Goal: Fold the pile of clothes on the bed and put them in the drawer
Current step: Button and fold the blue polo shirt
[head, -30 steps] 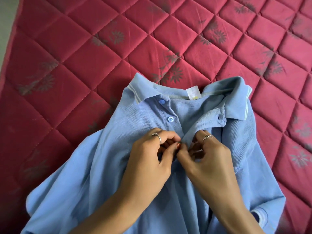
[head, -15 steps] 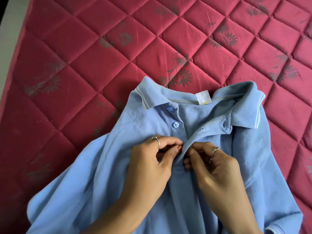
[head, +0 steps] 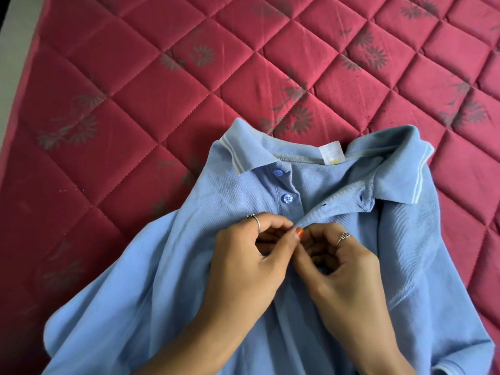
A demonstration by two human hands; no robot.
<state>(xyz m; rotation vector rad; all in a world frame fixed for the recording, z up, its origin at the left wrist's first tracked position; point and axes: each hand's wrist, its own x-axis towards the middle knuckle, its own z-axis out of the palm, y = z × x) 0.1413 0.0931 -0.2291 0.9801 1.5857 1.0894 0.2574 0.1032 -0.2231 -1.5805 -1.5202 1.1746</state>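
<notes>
Left fingers: the left hand [head: 243, 255] has thumb and forefinger pinched together on the left edge of the placket [head: 290, 209], at its near end, where the opening closes.
Right fingers: the right hand [head: 343, 261] has its fingers curled and nipped on the right, buttonhole edge of the same placket, thumb tip just beside the left thumb; the two hands touch there.
What they hold: the lowest fastening seems to sit between the fingertips, but the fingers hide it, so I cannot tell whether a button is through its hole.
Buttons: two blue buttons [head: 287, 198] farther up the left strip lie undone, with the buttonhole strip swung off to the right.
Shirt: a light blue polo shirt [head: 162, 280] lies face up on the bed [head: 135, 77], collar [head: 243, 147] at the far end, white label showing inside the neck, body and sleeves rumpled towards the near edge.
Drawer: not in view.
Step in hand: by my reading, fastening the placket before any fold; folding itself is not yet begun.
Next move calls for: drawing the right strip over the left so each hole meets its button, then smoothing the body flat for folding.
</notes>
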